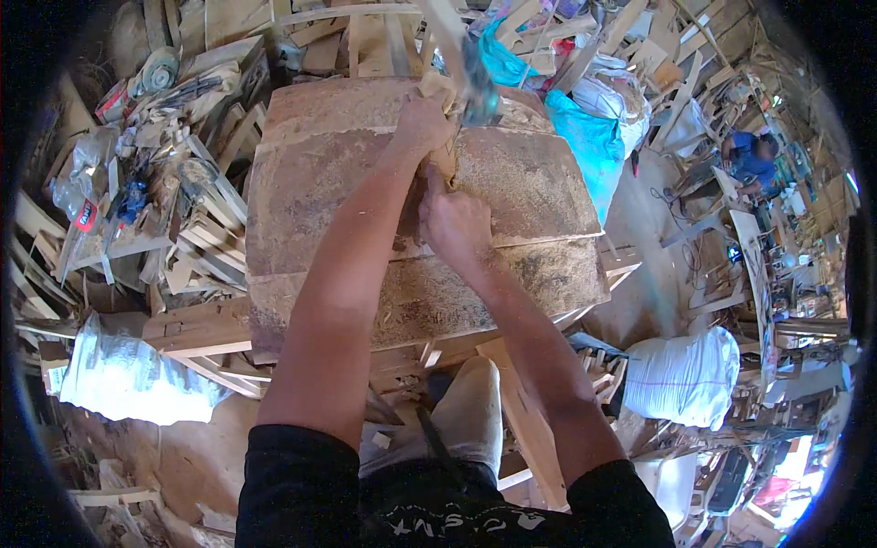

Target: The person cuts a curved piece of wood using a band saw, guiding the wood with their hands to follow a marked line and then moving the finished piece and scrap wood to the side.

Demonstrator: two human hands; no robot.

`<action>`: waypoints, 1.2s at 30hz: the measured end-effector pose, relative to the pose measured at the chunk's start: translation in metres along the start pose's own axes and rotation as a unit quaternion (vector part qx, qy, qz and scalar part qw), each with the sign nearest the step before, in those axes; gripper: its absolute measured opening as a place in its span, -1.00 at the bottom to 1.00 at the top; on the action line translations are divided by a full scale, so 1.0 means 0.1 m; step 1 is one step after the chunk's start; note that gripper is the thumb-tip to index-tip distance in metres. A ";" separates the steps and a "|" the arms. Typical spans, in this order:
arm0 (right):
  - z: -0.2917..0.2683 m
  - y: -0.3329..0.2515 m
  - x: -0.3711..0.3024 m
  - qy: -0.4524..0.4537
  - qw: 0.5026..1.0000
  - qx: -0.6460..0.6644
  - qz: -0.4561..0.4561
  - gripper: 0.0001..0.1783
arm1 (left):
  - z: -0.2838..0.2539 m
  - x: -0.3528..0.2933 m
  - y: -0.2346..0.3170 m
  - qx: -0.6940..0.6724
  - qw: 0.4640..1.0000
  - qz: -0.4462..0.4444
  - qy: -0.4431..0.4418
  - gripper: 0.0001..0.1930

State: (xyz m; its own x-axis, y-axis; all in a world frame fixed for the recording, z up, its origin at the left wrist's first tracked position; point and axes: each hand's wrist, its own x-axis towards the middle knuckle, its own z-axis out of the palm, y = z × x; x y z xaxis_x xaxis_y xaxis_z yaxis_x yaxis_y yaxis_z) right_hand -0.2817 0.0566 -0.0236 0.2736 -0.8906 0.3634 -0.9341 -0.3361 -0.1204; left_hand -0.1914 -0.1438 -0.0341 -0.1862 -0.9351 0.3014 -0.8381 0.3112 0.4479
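A small, light piece of wood (442,163) lies on a worn brown plank tabletop (320,201). At its far end my left hand (426,123) is closed round it, the fingertips partly hidden. My right hand (456,224), its fingers curled and one digit stretched forward, presses against the near end. Just right of my left hand stands a teal-grey upright part (480,91), blurred, with a pale wooden bar (442,32) rising beside it. I cannot make out its kind. Sawdust coats the tabletop.
Wood offcuts (215,196) are heaped on the left, with a plastic bottle (86,212) among them. Stuffed white sacks (681,376) and a turquoise bag (589,146) stand on the right. A person in blue (754,160) sits farther right. Under the tabletop, wooden beams (206,326) stick out.
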 end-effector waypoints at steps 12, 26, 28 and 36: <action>0.02 0.03 0.05 -0.021 1.000 0.000 0.019 -0.24 | -0.16 -0.03 0.13 0.026 0.998 -0.010 -0.048 -0.29; 0.02 0.05 0.09 -0.055 0.998 0.007 0.027 -0.12 | -0.06 0.02 0.10 -0.005 1.000 -0.024 -0.006 -0.30; 0.03 0.03 0.09 -0.046 0.999 0.008 0.014 -0.13 | -0.06 0.04 0.04 0.004 1.000 0.000 0.001 -0.31; 0.04 0.05 0.12 -0.054 0.998 -0.004 0.020 -0.14 | -0.17 -0.02 0.17 0.014 0.999 -0.029 -0.012 -0.38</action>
State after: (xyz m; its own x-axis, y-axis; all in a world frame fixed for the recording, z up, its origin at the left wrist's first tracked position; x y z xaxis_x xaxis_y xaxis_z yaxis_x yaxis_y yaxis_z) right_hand -0.2826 0.0429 -0.0238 0.2597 -0.9310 0.2565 -0.9463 -0.2983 -0.1247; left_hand -0.1968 -0.1341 -0.0131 -0.1490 -0.9554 0.2550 -0.8614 0.2521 0.4410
